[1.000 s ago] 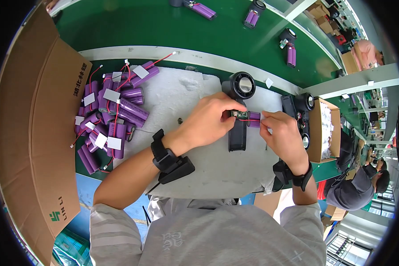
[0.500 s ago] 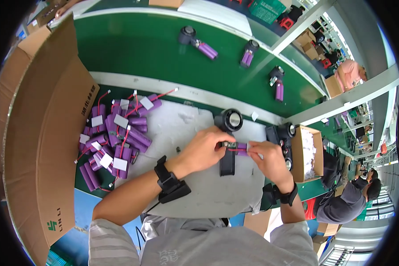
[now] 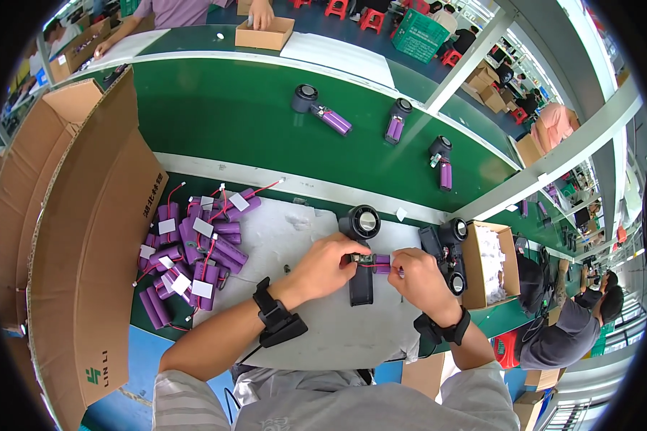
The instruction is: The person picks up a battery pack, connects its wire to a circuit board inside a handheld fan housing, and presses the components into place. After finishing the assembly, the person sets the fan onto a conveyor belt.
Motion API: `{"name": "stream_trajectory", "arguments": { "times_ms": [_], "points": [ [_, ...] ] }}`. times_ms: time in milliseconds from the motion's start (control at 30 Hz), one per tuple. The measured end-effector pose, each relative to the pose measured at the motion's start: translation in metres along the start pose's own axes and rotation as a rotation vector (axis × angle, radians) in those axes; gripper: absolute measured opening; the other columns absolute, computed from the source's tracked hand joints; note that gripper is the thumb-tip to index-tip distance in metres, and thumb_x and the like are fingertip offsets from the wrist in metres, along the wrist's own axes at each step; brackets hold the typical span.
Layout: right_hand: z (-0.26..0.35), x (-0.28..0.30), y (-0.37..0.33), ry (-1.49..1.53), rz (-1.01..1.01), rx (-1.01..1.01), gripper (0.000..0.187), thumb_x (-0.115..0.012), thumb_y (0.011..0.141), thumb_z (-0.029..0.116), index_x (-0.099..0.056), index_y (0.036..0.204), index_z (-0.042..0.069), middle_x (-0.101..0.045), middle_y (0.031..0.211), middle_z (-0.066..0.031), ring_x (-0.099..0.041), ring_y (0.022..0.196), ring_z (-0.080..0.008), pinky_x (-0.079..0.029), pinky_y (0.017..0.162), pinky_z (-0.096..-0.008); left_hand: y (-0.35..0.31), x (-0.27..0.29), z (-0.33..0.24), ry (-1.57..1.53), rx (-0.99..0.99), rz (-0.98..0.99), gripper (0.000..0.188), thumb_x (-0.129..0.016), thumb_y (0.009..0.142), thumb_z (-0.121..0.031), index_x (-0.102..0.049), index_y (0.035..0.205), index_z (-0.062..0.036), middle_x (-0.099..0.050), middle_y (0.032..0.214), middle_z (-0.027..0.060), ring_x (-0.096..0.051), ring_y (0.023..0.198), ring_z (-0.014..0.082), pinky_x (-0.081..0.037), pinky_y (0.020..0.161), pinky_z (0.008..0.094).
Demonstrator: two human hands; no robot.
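My left hand (image 3: 322, 267) pinches the end of a small green circuit board (image 3: 364, 258) between thumb and fingers. A purple battery pack (image 3: 382, 260) lies in line with the board, a thin red wire beside it. The pack's other end is in the closed fingers of my right hand (image 3: 425, 284). Both parts are over a black handheld device with a round, silver-centred head (image 3: 359, 223); its black handle (image 3: 361, 289) points toward me on a white foam sheet (image 3: 316, 316). My fingertips partly hide the board and pack.
Purple battery packs with red wires and white pads (image 3: 194, 251) are heaped left, beside a tall cardboard box (image 3: 97, 237). Black device heads (image 3: 449, 251) and a small carton of white pieces (image 3: 514, 262) stand right. Beyond a pale rail, the green surface (image 3: 223, 108) bears several device assemblies.
The view has tilted up, so the bench appears lower and more of the far side shows. Both hands stay on the board and battery pack; the right fingers cover more of the pack's end.
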State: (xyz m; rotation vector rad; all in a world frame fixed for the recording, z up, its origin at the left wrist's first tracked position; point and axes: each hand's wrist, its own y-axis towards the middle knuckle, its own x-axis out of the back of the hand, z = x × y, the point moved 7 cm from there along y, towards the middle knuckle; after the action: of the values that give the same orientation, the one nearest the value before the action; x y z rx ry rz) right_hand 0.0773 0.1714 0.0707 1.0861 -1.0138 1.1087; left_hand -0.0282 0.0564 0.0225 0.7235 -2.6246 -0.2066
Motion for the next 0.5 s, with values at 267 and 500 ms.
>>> {"name": "stream_trajectory", "arguments": {
  "times_ms": [267,500],
  "points": [
    [-0.045,0.021,-0.008,0.230,-0.170,-0.174,0.009,-0.066,0.069,-0.003,-0.064,0.078,-0.004,-0.067,0.079,-0.0165,-0.067,0.066,-0.0259,-0.053,0.060,-0.0321,0.003,0.001,0.002,0.014,-0.006,-0.002,0.032,-0.063,0.078,0.002,-0.069,0.108,-0.0077,-0.063,0.090,0.0109,-0.062,0.073,0.0212,-0.052,0.067,0.0321],
    [-0.116,0.111,-0.036,0.015,-0.270,-0.560,0.012,-0.067,0.079,0.005,-0.067,0.087,-0.003,-0.066,0.074,-0.0131,-0.064,0.066,-0.0150,-0.050,0.061,-0.0286,0.006,0.002,-0.001,-0.012,-0.006,-0.040,0.032,-0.062,0.078,0.003,-0.070,0.107,-0.0075,-0.063,0.090,0.0109,-0.062,0.073,0.0197,-0.052,0.067,0.0314]
  ]
}}
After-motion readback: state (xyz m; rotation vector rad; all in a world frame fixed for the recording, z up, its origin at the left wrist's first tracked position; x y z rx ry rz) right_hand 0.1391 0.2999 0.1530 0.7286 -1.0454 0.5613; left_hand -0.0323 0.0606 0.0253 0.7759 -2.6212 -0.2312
